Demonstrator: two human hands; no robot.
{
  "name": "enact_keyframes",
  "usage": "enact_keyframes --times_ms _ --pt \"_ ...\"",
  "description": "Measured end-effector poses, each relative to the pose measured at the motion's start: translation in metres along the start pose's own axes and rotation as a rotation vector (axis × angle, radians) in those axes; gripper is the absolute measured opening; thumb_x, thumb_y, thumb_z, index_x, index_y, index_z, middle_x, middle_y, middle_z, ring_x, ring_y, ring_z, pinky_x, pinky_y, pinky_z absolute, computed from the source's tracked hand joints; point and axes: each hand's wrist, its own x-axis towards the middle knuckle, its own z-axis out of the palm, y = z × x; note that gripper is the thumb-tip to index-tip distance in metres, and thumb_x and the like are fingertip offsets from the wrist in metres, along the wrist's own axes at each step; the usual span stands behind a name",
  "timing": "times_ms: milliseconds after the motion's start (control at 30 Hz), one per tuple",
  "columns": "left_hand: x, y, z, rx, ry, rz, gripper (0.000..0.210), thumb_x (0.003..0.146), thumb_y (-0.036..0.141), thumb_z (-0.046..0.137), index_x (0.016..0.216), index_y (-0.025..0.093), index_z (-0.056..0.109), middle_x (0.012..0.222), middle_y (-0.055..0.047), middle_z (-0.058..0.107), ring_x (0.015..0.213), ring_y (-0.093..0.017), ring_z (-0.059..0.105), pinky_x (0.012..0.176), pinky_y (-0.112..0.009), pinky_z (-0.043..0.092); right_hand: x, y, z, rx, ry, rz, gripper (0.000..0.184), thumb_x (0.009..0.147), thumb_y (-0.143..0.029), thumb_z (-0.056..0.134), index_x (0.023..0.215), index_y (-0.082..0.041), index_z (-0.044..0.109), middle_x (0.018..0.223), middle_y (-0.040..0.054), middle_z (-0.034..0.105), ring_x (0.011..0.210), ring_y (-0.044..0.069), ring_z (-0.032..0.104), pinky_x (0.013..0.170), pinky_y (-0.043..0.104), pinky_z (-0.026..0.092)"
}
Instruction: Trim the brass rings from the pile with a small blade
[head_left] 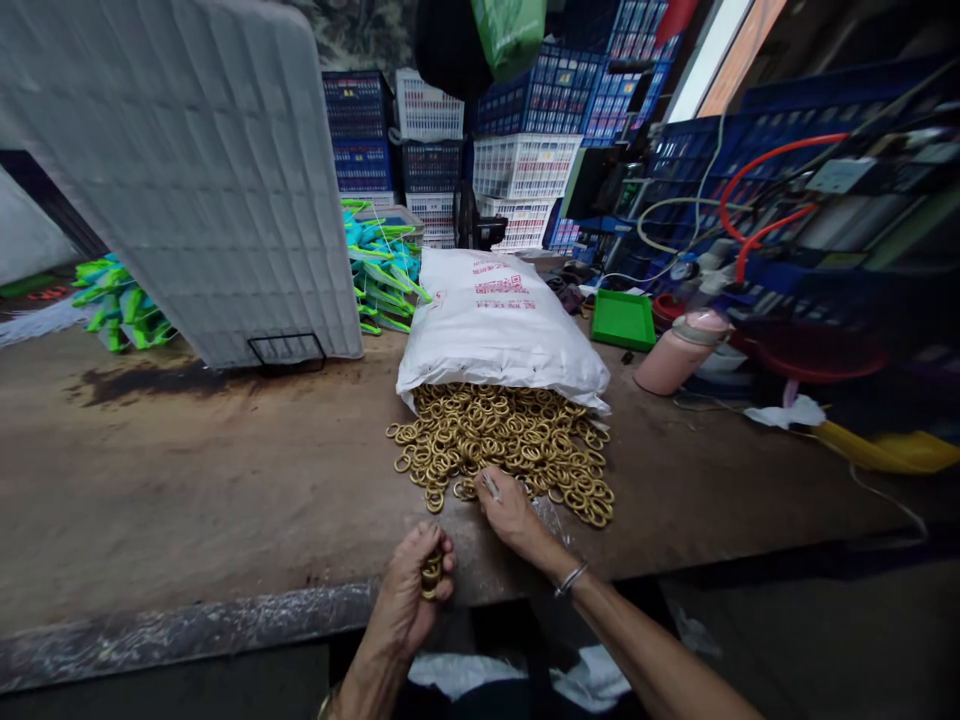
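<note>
Several gold-coloured rings (431,574) sit in a stack inside my left hand (415,572), whose fingers are wrapped round them near the table's front edge. My right hand (508,508) is closed at the near edge of a heap of loose gold-coloured rings (502,440). A small silvery piece (491,487) shows at its fingers; I cannot make out what it is or whether a ring is pinched there. The heap spills from the mouth of a white woven sack (495,320) with red print, lying on its side.
A ribbed grey-white panel (225,200) stands on the brown table (225,470) at left, with green and blue hangers (379,265) behind it. To the right are a green tray (622,319), a pink bottle (682,352) and a yellow scoop-like piece (892,449). Stacked crates (525,165) line the back.
</note>
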Motion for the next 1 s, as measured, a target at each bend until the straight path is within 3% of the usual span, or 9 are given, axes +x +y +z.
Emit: enact_keyframes --times_ms 133,333,667,1000 --pt "0.002 -0.004 0.005 0.053 -0.008 -0.016 0.032 0.058 0.031 0.074 0.064 0.014 0.048 0.059 0.003 0.051 0.045 -0.004 0.045 0.033 -0.011 0.023 0.001 0.002 -0.004 -0.02 0.037 0.045 0.018 0.077 -0.02 0.04 0.06 -0.02 0.042 0.052 -0.0035 0.044 0.049 0.01 0.037 0.051 0.022 0.024" --pt "0.003 -0.007 0.01 0.152 -0.022 0.056 0.031 0.062 0.035 0.071 0.072 0.015 0.049 0.059 0.004 0.051 0.044 -0.004 0.044 0.034 -0.012 0.025 0.0 0.002 -0.01 0.315 0.046 0.099 0.02 0.075 -0.024 0.036 0.058 -0.02 0.043 0.05 -0.0045 0.046 0.051 0.01 0.044 0.054 0.021 0.033" --pt "0.02 -0.013 0.018 0.487 0.089 0.292 0.037 0.07 0.044 0.059 0.093 0.017 0.05 0.053 0.008 0.046 0.037 -0.004 0.039 0.031 -0.013 0.028 -0.013 -0.012 -0.018 0.504 -0.035 0.09 0.017 0.073 -0.027 0.042 0.059 -0.019 0.047 0.049 -0.0056 0.042 0.048 0.009 0.038 0.05 0.02 0.031" --pt "0.027 -0.01 0.019 0.622 0.052 0.34 0.03 0.07 0.044 0.059 0.074 0.015 0.055 0.043 0.008 0.043 0.033 -0.005 0.034 0.032 -0.015 0.025 -0.023 -0.017 -0.014 0.568 -0.113 0.084 0.025 0.076 -0.036 0.045 0.058 -0.018 0.046 0.048 -0.0061 0.041 0.047 0.007 0.037 0.05 0.02 0.032"
